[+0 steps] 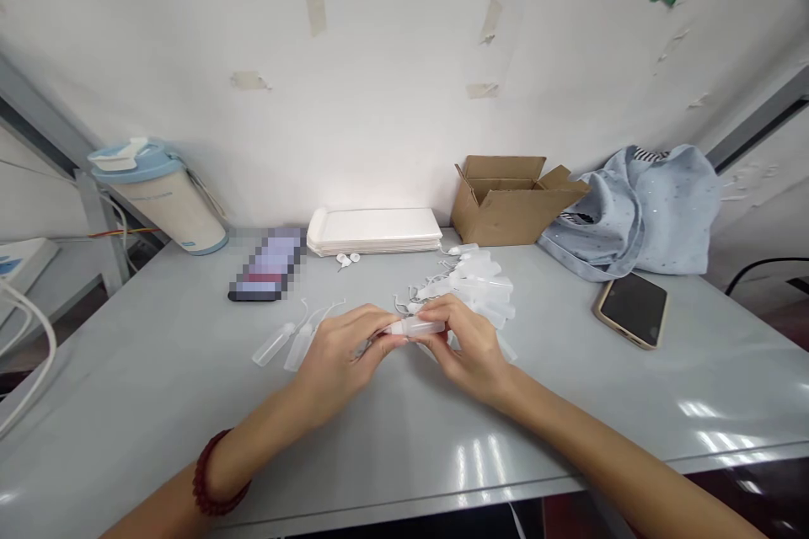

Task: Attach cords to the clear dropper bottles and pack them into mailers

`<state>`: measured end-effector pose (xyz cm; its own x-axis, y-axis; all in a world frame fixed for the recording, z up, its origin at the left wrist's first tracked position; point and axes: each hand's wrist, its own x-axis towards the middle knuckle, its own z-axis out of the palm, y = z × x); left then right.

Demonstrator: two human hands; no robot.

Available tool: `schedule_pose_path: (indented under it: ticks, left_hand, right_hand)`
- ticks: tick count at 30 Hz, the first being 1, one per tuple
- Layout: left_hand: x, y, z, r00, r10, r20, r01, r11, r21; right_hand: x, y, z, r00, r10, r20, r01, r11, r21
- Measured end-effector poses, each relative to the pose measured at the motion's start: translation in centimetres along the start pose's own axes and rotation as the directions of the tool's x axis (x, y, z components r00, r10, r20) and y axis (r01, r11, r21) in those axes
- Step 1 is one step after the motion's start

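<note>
Between my hands, above the grey table [354, 455], lies a small translucent bottle [422, 326], roughly level. My left hand [341, 354] pinches its narrow left end between thumb and fingers. The thumb and fingers of my right hand [468, 345] close round the bottle's wider right end. Just behind my right hand is a pile of similar translucent bottles [484, 282] with thin curled strings or straps. Beside my left hand, a single bottle [274, 345] and another one [299, 347] rest on the table, partly next to my fingers.
Along the wall stand a blue-lidded tumbler [164, 198], a stack of white envelopes [379, 227], an open cardboard box [511, 210] and a light blue cloth bag [663, 210]. White earbuds [347, 259] lie before the stack. One phone [265, 269] is at left, another [634, 307] at right.
</note>
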<state>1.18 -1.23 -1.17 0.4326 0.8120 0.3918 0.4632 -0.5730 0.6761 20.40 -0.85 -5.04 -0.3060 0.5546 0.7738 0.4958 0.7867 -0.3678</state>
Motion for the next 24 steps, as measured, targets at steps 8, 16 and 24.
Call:
schedule_pose_path:
  ticks: [8,16,24]
  left_hand:
    - [0.4,0.2,-0.6,0.987,-0.142,0.077,0.152,0.979,-0.139]
    - [0.7,0.8,-1.5,0.874,-0.312,0.372,0.418,0.874,-0.25]
    - [0.1,0.6,-1.3,0.959,-0.083,0.272,0.112,0.99,-0.091]
  right_hand:
    - [0.5,-0.2,-0.4,0.981,-0.022,0.191,0.029,0.999,-0.032]
    - [1.0,-0.7,-1.0,0.96,-0.074,0.269,0.116,0.983,-0.142]
    - [1.4,-1.3,-1.6,0.822,0.294,0.487,-0.459,0.848,0.264]
